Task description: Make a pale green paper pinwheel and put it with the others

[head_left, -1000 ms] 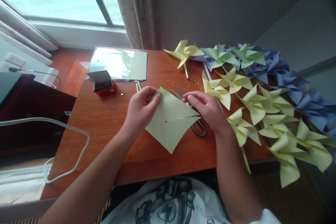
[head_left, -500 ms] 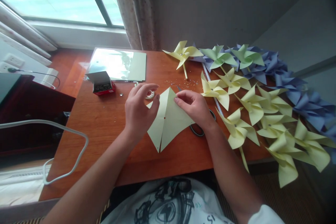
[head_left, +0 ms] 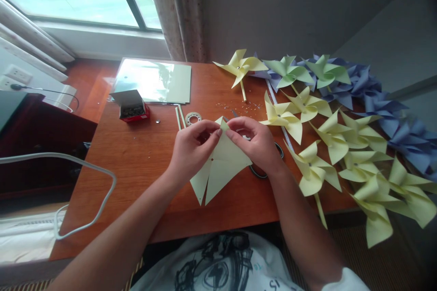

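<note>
A pale yellow square of paper [head_left: 223,163] hangs point-up between my hands, with a small hole near its middle and a slit running up from the bottom corner. My left hand [head_left: 196,145] pinches it close to the top corner. On the other side of that corner, my right hand [head_left: 251,138] pinches the paper too, the fingertips of both hands nearly meeting. Partly hidden behind my right hand lie scissors with black handles [head_left: 258,172]. A white tape roll [head_left: 193,118] and two pale paper sticks [head_left: 180,117] lie just beyond my left hand.
Finished yellow pinwheels [head_left: 310,167], green ones [head_left: 289,72] and a pile of blue ones [head_left: 406,138] cover the table's right side. At left stand an open red box [head_left: 134,111] of small dark pieces and a glossy sheet stack [head_left: 153,82]. A white cable [head_left: 111,186] curves past the left edge.
My left hand has moved from open beside the paper to pinching its top corner. The paper has tilted a little, and the tape roll and sticks now show more fully.
</note>
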{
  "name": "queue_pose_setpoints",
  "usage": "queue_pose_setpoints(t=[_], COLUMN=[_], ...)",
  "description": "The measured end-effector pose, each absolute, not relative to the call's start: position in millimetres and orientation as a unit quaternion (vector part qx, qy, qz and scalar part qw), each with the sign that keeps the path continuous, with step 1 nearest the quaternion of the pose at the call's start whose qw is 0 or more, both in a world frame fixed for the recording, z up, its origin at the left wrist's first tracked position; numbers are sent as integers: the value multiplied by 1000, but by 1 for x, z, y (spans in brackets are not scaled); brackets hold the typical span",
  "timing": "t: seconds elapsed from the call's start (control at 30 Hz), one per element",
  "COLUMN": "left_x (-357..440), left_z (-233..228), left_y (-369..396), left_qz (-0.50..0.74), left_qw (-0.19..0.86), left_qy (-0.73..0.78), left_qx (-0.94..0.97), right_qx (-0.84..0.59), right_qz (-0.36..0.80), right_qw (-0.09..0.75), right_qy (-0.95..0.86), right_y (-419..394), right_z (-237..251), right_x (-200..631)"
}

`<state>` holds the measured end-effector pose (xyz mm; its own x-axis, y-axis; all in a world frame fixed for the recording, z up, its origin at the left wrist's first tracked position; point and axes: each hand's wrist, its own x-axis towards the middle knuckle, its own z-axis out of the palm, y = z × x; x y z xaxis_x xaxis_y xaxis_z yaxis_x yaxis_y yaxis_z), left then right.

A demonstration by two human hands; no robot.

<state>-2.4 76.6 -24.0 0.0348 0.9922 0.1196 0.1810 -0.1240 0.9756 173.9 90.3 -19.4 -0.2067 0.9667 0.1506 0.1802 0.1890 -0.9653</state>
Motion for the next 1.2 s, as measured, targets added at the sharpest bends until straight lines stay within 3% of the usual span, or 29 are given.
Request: queue_pose_setpoints(t=[0.17, 0.73, 1.2], left_x=[0, 1, -2], left_z=[-22, -20, -16], left_y=[74, 74, 75], left_qz=[449, 451, 453], left_qw=[419, 537, 583], left_qy=[501, 468, 471], left_qx=[610, 538, 483], right_qx=[-434, -407, -371], right_qz=[411, 304, 288], right_qw=[479, 470, 470], right_qy=[-642, -722, -747], right_y=[90, 89, 89], right_z=[-16, -13, -14], right_x=[172, 173, 174])
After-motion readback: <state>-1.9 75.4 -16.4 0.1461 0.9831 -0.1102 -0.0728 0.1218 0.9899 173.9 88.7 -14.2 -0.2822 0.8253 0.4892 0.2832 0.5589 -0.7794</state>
